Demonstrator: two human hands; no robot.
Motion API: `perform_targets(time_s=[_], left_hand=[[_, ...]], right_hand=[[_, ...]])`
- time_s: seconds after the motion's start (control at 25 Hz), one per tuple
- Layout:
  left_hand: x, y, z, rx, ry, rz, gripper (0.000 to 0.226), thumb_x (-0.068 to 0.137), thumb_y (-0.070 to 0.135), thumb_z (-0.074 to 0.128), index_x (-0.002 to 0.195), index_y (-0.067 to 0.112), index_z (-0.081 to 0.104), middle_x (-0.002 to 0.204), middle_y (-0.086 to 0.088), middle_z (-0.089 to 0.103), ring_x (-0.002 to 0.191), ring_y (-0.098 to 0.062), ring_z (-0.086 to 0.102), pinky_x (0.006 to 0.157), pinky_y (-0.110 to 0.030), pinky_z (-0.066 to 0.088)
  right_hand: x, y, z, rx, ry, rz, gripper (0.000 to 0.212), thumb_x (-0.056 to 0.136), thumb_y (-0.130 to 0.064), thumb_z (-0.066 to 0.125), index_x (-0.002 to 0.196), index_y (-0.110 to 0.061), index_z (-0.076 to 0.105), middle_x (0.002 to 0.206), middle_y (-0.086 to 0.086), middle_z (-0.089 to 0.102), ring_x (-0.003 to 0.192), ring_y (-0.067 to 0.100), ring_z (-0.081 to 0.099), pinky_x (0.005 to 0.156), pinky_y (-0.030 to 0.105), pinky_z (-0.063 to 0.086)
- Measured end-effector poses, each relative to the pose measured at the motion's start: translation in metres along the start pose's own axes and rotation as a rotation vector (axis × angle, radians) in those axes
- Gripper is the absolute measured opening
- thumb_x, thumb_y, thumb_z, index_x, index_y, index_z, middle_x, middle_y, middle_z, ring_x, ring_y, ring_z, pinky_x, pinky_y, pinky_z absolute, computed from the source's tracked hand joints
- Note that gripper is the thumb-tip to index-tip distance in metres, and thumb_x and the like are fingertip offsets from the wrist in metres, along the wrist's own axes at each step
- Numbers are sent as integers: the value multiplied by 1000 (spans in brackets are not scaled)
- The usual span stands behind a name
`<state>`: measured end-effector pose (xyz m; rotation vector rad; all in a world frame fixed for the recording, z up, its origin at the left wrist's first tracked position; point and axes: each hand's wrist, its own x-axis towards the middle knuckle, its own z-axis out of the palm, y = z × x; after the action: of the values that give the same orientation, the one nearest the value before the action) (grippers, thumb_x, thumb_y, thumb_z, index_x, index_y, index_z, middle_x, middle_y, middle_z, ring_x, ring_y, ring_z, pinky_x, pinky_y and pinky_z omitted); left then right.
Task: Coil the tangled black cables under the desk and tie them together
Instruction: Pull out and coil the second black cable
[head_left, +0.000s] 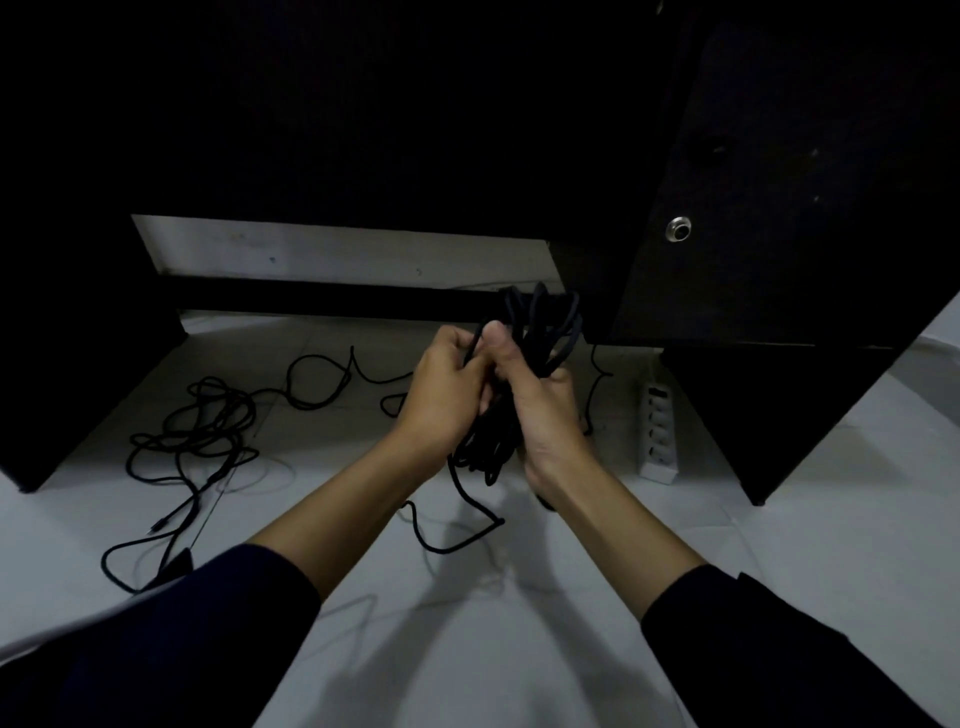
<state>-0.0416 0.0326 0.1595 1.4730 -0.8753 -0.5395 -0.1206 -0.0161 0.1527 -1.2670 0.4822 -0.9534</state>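
Both hands were on the cable bundle (511, 374) when I checked: right hand (540, 410) wrapped around its middle, left hand (447, 389) pinching a strand beside it, held above the floor (467, 649) under the desk (779, 182). Loose tangled cable (208, 415) lay on the floor to the left, power strip (658, 426) to the right.

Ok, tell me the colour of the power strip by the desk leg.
White power strip, clearest in the head view.

We look from head height forward and down, wide-angle and close, over our own forearms into the dark space under the desk (779, 208) and the pale floor (467, 649).
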Motion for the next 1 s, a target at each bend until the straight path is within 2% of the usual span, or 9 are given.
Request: perform_targets(time_s=[0.12,0.2,0.36,0.4,0.48,0.6,0.72,0.8,1.0], left_hand=[[2,2,-5,-29,-98,-15,20,101,25,46,85,12,46,43,6,47,45,-8,45,60,-28,42],[4,6,-10,-34,-160,-14,19,99,27,49,87,12,47,49,2,49,44,-7,46,53,-24,39],[1,10,-20,-32,-246,-59,21,93,19,60,107,10,48,62,-4,55,37,0,43,38,-14,30],[0,8,-25,-17,-290,-65,22,92,18,61,107,11,47,64,-5,56,36,-2,39,38,-14,28],[-1,0,-36,12,-380,-66,14,94,20,57,101,10,50,69,-8,57,38,-5,31,38,-16,24],[-5,-13,-48,37,-483,-109,13,97,19,51,88,10,52,70,-8,54,40,-8,25,38,-17,20],[-12,-18,-48,66,-608,-170,15,97,18,52,85,9,52,67,-3,55,42,-11,23,40,-19,19],[-13,-17,-44,64,-632,-198,14,97,18,51,86,9,51,68,-4,55,42,-12,22,41,-20,17],[-12,-23,-38,141,-671,-285,23,96,30,52,88,9,49,62,-3,49,39,-12,27,41,-21,19]], right_hand=[[4,4,-2,-24,34,-22,26,92,-29,62,74,-10,65,46,-4,51,43,11,52,60,29,46],[6,4,-3,-20,40,-18,31,94,-32,58,67,-17,64,47,-3,51,45,14,53,62,32,48],[18,6,-11,8,197,116,32,88,-48,62,87,-16,64,81,2,70,85,22,69,87,46,54],[22,6,-17,28,225,140,36,88,-49,62,90,-13,65,81,4,70,84,23,69,86,47,55],[27,1,-26,85,221,126,39,93,-45,56,84,-9,69,69,6,69,66,19,66,71,39,55],[28,-4,-30,216,200,109,41,97,-41,50,72,-14,69,69,5,71,63,18,65,71,35,53],[27,-3,-30,302,176,132,27,96,-39,52,88,-14,56,72,3,71,66,16,68,66,32,57],[27,-3,-29,332,161,162,26,94,-40,54,89,-14,55,68,0,68,62,14,66,63,31,57],[29,-5,-32,394,90,229,28,94,-43,54,81,-18,50,54,-7,44,42,5,41,41,19,40]])
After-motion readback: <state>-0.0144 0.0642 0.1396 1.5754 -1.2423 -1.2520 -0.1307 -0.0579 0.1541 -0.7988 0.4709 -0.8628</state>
